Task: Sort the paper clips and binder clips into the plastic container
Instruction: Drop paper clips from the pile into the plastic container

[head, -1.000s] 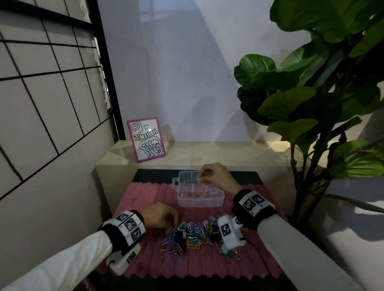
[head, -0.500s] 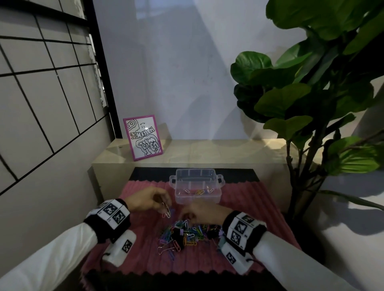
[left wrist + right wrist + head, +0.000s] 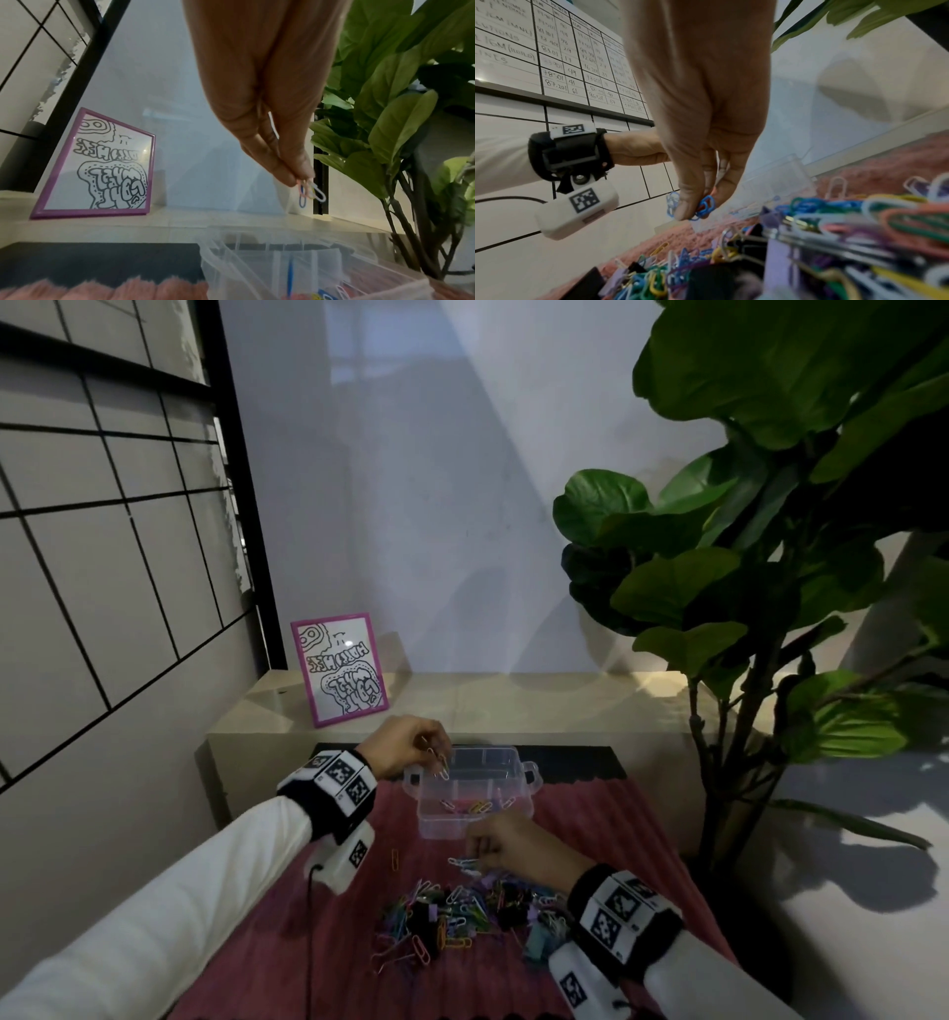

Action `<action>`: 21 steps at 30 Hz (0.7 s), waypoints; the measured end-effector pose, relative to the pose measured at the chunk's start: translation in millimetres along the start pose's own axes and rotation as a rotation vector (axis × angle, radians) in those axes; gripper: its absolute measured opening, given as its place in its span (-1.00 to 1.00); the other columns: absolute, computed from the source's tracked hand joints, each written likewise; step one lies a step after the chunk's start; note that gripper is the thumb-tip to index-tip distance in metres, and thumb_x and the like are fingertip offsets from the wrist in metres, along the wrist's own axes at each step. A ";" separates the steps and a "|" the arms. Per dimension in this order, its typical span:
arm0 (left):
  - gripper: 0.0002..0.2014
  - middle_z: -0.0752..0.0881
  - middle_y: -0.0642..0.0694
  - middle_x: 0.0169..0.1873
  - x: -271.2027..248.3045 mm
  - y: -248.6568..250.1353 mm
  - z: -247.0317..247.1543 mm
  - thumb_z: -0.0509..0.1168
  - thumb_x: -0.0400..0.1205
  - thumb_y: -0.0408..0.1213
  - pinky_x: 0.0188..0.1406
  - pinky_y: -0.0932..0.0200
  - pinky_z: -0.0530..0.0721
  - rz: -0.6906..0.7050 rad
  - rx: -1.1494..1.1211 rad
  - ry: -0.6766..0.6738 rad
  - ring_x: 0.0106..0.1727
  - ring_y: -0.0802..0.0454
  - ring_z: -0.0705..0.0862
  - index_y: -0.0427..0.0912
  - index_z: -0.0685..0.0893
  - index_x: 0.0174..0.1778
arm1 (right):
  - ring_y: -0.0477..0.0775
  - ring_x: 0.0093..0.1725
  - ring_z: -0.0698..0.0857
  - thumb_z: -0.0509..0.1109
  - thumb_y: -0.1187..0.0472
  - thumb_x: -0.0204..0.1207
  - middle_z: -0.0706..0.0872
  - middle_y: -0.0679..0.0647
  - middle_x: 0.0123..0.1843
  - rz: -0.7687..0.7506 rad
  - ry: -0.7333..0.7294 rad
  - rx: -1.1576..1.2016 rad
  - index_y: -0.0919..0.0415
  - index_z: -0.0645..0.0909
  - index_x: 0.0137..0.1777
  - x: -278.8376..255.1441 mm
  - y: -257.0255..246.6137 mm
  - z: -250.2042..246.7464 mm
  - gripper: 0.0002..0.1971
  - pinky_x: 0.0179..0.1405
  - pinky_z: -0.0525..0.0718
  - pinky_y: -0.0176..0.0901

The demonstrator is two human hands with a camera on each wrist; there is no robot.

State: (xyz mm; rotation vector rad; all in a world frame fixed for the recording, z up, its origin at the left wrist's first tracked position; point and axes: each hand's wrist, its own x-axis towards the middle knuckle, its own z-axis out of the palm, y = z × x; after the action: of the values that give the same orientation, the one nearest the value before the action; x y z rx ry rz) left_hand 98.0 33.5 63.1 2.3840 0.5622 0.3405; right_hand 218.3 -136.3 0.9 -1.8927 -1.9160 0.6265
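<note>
A clear plastic container [image 3: 524, 775] stands at the far end of the pink mat, with a few paper clips in its near compartments. My left hand [image 3: 429, 752] hovers over its left rim and pinches a small bunch of paper clips [image 3: 309, 191] that dangle from the fingertips. A mixed pile of coloured paper clips and black binder clips [image 3: 462, 914] lies on the mat nearer me. My right hand [image 3: 480, 852] is just above the pile's far edge and pinches a few blue paper clips [image 3: 704, 206].
The pink ribbed mat [image 3: 616, 824] covers the table. One orange clip [image 3: 395, 857] lies apart at the left. A pink-framed picture [image 3: 339, 667] leans on the beige ledge behind. A large leafy plant [image 3: 744, 588] stands at the right.
My left hand lifted clips from the pile and carried them forward over the container's left rim. My right hand left the container, came back to the pile and picked up blue clips.
</note>
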 end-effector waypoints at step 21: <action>-0.63 0.71 -0.18 0.14 -77.4 -52.1 21.3 0.40 0.50 -0.37 -0.27 0.61 0.44 -0.271 0.207 -0.265 0.03 0.08 0.63 -0.24 0.58 0.23 | -0.29 -0.40 0.62 0.41 0.42 0.47 0.77 0.26 -0.14 0.048 0.203 0.182 0.38 0.68 -0.01 26.9 -15.0 -53.3 -0.88 -0.37 0.57 -0.54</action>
State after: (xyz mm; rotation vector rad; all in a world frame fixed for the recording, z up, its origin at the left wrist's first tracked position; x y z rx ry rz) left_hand 22.4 21.2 5.7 2.4525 0.8136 -0.1586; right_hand 234.6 -106.6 52.3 -1.8165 -1.6355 0.5776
